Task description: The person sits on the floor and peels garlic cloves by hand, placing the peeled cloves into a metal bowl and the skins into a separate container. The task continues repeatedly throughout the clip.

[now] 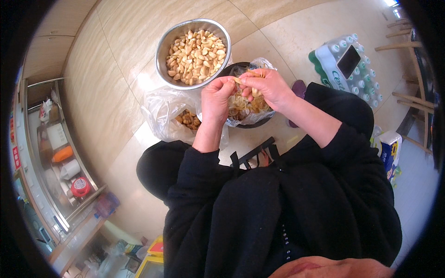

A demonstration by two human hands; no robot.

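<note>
My left hand [216, 100] and my right hand [269, 88] meet above a dark bin [255, 124] lined with plastic. Both pinch a pale garlic clove [237, 80] between their fingertips. More cloves [256, 92] are tucked under the curled fingers of my right hand. Dry, papery garlic skins [248, 106] fill the lined bin below. Beyond my left hand, a round steel bowl [159, 60] holds a heap of peeled garlic cloves [196, 57]. A clear plastic bag [158, 111] beside my left wrist contains brownish cloves [188, 119], seemingly unpeeled.
A shrink-wrapped pack of bottles [330, 64] stands at the right, with a phone [348, 62] on top. Wooden chair legs [412, 100] are farther right. A glass-topped chest [57, 153] containing packages lines the left. Tiled floor [118, 52] lies around the bowl.
</note>
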